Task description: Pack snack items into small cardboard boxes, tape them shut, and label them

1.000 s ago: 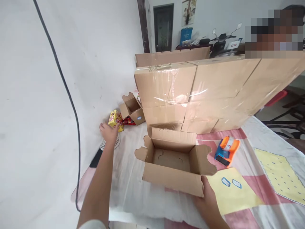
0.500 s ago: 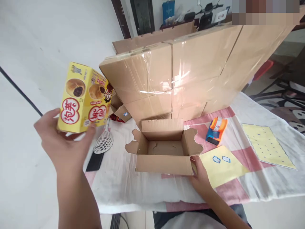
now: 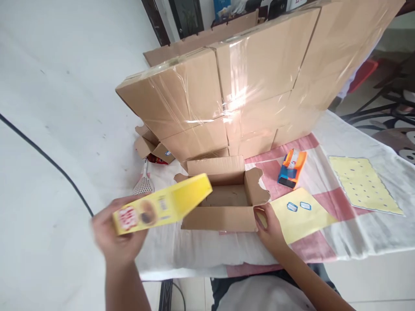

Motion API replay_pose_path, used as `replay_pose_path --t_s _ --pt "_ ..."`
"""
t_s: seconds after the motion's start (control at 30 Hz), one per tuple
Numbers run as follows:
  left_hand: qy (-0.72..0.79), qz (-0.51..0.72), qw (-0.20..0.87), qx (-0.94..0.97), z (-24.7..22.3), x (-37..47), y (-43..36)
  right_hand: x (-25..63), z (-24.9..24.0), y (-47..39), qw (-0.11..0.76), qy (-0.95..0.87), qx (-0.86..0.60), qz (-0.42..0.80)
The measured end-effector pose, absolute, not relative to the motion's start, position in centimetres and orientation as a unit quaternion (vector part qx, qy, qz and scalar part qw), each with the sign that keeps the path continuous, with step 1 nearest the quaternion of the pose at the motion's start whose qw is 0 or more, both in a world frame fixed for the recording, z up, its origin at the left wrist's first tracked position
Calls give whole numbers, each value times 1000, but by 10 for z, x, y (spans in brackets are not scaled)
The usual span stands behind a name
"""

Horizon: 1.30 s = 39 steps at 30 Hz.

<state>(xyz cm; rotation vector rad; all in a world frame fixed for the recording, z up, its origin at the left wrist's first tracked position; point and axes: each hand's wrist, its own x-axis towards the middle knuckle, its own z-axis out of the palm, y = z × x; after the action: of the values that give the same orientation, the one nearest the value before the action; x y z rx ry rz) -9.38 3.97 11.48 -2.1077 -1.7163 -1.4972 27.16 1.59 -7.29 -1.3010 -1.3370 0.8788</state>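
My left hand [image 3: 121,231] is closed round one end of a yellow snack box [image 3: 162,205] with red lettering and a pastry picture. The snack box is tilted on its side, its far end over the left edge of a small open cardboard box [image 3: 220,219]. That cardboard box stands on the cloth with its flaps spread, and its bottom shows bare where it is visible. At its front right corner my right hand [image 3: 269,226] grips the box, fingers partly hidden behind the cardboard.
A tall cardboard partition [image 3: 259,82] covered in clear tape stands behind. An orange and blue tape dispenser [image 3: 292,168] and yellow paper sheets [image 3: 303,216] lie to the right. A white slotted skimmer [image 3: 143,185] and another small open carton [image 3: 145,142] are at the left.
My left hand has brought the snack box down and right, tipping it from upright to nearly level. My right hand stays at the cardboard box's corner. The view has shifted slightly.
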Motion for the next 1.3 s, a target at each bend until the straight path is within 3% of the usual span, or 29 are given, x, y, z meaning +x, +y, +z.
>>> replay_pose_path --t_s 0.1,0.2,0.3,0.43,0.57,0.63,0.77,0.9,1.03,1.3 --pt "-503 -398 -58 -765 107 -47 66 272 -76 16 511 -574 -543 338" --pt "-520 -202 -156 -815 95 -11 94 273 -78 15 520 -568 -538 342" --pt "-544 -125 -109 -823 86 -2 104 276 -76 11 520 -574 -533 341" --pt "-587 -239 -15 -773 69 -36 91 284 -57 11 508 -618 -503 328" --pt "-558 -463 -183 -664 15 -81 68 290 -25 24 450 -714 -438 310" --pt "-548 -516 -213 -623 -16 -89 56 289 -14 35 429 -756 -396 296" --pt "-545 -513 -217 -627 -45 -73 40 287 -5 56 401 -768 -376 328" --pt "-549 -485 -132 -668 -33 -44 33 292 0 70 444 -744 -355 350" --pt "-580 -537 -65 -609 -24 -18 30 301 2 82 476 -745 -337 323" --pt "-618 -490 -105 -606 8 4 49 306 -8 107 441 -708 -357 420"
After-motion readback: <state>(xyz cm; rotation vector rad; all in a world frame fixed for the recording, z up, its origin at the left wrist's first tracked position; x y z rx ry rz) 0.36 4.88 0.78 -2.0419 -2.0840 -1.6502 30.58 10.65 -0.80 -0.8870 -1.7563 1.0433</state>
